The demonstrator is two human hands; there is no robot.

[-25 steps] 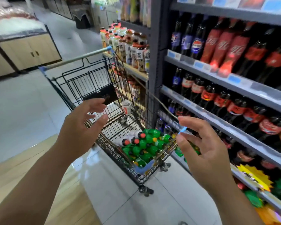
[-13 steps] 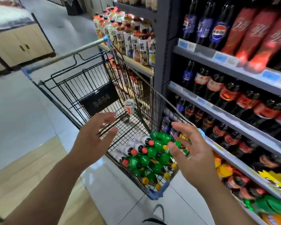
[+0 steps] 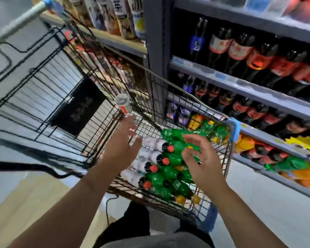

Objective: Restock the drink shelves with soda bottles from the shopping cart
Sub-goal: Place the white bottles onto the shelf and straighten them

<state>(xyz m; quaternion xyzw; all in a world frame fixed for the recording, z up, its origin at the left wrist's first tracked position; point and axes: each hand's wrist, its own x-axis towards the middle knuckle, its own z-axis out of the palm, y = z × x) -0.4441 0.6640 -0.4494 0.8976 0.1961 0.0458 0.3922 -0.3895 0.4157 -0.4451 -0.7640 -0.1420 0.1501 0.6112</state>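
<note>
Reaching Into the Cart

Dropping lower than a second ago, now right over the green plastic soda bottles [image 3: 168,173] heaped at centre-right of the frame inside the black wire shopping cart [image 3: 89,111]. Left hand [image 3: 121,145] spread, empty. Right hand [image 3: 202,158] loosely curled, fingers apart, just above a bottle, gripping nothing yet. First pickup imminent; stocked drink shelves [image 3: 243,86] waiting at right.

I see the cart [image 3: 229,158] open from above; its wire wall stands between the bottles [image 3: 168,172] and the shelves [image 3: 258,92].
</note>
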